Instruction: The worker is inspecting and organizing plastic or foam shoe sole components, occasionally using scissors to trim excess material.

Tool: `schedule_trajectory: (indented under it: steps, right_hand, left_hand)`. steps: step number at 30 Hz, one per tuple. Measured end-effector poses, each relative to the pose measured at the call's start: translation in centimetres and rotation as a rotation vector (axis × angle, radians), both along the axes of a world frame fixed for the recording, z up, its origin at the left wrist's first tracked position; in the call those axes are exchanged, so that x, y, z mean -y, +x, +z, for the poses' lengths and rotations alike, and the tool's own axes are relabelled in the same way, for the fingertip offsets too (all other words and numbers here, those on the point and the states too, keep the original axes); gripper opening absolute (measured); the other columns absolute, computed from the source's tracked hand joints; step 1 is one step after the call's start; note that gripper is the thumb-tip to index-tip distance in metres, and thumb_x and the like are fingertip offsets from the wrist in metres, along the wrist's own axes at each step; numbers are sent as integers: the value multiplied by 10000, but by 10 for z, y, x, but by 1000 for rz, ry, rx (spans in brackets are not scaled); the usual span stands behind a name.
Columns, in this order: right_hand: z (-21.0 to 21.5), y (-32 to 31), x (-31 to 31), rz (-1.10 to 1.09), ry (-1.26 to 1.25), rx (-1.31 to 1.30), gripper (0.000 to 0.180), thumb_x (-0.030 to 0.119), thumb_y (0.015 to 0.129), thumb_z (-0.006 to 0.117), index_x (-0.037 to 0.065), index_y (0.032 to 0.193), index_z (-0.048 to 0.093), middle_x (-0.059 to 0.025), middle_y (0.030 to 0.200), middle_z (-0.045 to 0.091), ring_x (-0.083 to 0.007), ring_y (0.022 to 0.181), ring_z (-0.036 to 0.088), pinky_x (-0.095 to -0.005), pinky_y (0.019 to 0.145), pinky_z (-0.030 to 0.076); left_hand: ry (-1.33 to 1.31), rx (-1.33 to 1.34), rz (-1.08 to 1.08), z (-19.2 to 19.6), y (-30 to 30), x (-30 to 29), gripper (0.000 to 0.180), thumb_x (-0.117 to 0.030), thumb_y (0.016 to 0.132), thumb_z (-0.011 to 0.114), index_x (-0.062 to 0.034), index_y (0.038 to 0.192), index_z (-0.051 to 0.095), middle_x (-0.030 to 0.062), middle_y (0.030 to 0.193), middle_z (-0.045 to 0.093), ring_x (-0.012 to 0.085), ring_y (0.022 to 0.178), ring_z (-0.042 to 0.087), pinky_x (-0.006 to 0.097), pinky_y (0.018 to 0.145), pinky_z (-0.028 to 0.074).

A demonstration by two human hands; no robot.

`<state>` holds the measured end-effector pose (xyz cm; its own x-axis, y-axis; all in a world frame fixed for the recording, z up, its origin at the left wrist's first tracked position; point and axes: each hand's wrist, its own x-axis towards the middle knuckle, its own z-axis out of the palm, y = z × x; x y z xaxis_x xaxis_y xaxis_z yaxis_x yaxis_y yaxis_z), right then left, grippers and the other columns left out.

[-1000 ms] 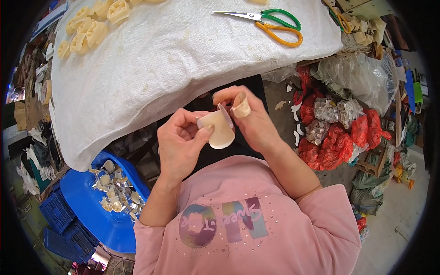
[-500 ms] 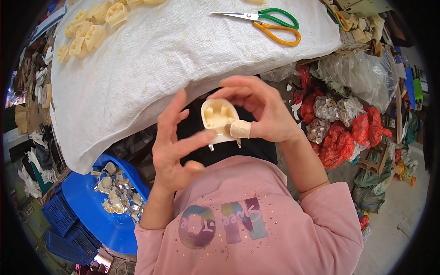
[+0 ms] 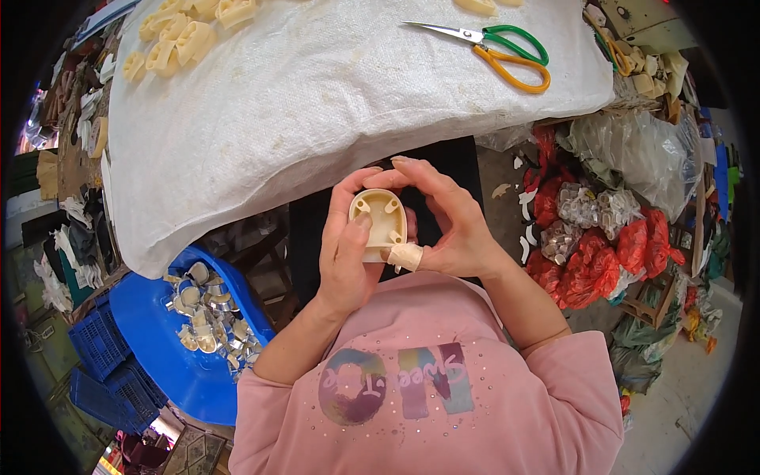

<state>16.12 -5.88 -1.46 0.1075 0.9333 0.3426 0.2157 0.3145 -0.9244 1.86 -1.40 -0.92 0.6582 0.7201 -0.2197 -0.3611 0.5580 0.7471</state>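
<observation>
- Grip of left hand (image 3: 346,257) and right hand (image 3: 453,218) is closed around a cream, arch-shaped, hollow plastic shell (image 3: 384,224), open side up; steady outer support should spare its inner posts (image 3: 392,206).
- Beige thumb wrap (image 3: 405,256) touches its lower corner; even pressure seems wise.
- Farther, green-and-orange-handled metal scissors (image 3: 511,57) lie well apart on the white-sheeted counter (image 3: 332,103).

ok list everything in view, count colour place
rounded hollow plastic piece: 1, cream, centre
woven cloth: 1, white, top
metal scissors: 1, green and orange handles, on cloth
hollow plastic pieces: several, cream, on cloth
plastic basin: 1, blue, lower left
small shiny pieces: many, silver and cream, in basin
slatted plastic crates: several, blue, beside basin
crumpled plastic bags: several, red, right
plastic sheeting: uncounted, clear, upper right
shirt: 1, pink, on person
left hand: 1, bare, thumb over piece
right hand: 1, beige-wrapped thumb, piece's right
</observation>
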Motion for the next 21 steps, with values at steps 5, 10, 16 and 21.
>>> schedule_trajectory:
  steps: [5,10,16,21]
  right_hand:
    - [-5,6,6,94,-143,-122,901,43,634,820,41,1392,334,-169,1234,561,-245,1159,538,-376,999,392]
    - [-4,2,2,166,-43,-61,907,37,611,832,33,1382,354,-162,1221,569,-241,1155,549,-372,1011,392]
    - [-9,-5,6,54,-112,-199,759,76,629,774,53,1315,449,-59,1157,627,-138,885,573,-253,724,480]
    - [-8,5,0,92,-50,55,623,169,726,740,55,1291,501,-52,1135,601,-185,968,510,-298,833,437]
  left_hand:
    - [-45,64,-54,0,-4,-5,510,-399,929,452,-77,1311,347,139,1021,538,204,858,570,342,718,515]
    - [-146,98,-45,-1,-5,-9,471,-386,936,455,-84,1288,371,138,1006,543,203,826,566,339,687,511]
    - [-35,24,-43,-10,-5,-3,486,-366,929,474,-82,1302,347,114,1020,536,195,814,562,337,660,506]
    - [-6,-112,-6,4,1,0,670,-541,906,458,-103,1377,274,110,1046,522,202,838,559,339,665,505]
